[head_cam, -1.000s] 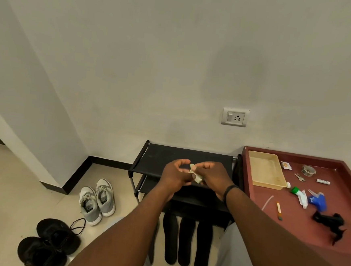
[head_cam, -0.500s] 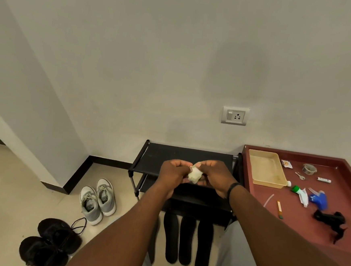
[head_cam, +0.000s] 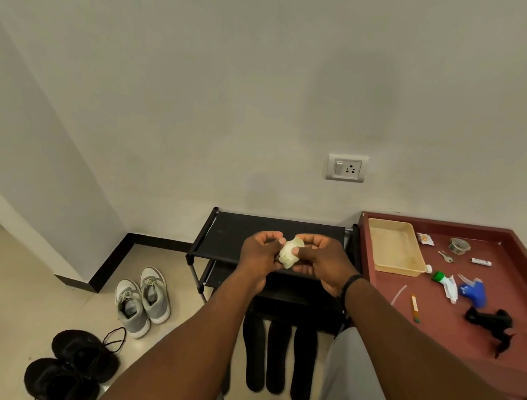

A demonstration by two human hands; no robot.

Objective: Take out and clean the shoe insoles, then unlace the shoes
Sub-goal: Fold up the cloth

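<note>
1. While held before the chest, above the rack, now bunched into a pale wad: cloth, seen 1.0 s ago as only a thin strip between the fingertips.
2. Left hand: fingers curled, thumb and forefinger pinching the wad's left edge.
3. Right hand: fingers curled under and round the wad's right side, thumb pressed on its front.
4. Leaning on the floor against the rack's foot, below the forearms: 3 black insoles in plain sight, with a possible 4th edge behind the left arm, not certain. Already out of the shoes, untouched at present.
5. Grey shoes side by side left of the rack, laces still threaded; black shoes nearer the camera, 1 loose lace looping onto the floor.
6. Lying on the red tray at right, out of hand: spray head and bottle.
7. Reading for the task: wad readied as a wiper, so probably at the cleaning step; wiping not yet begun, unlacing of the grey pair wholly ahead.
</note>
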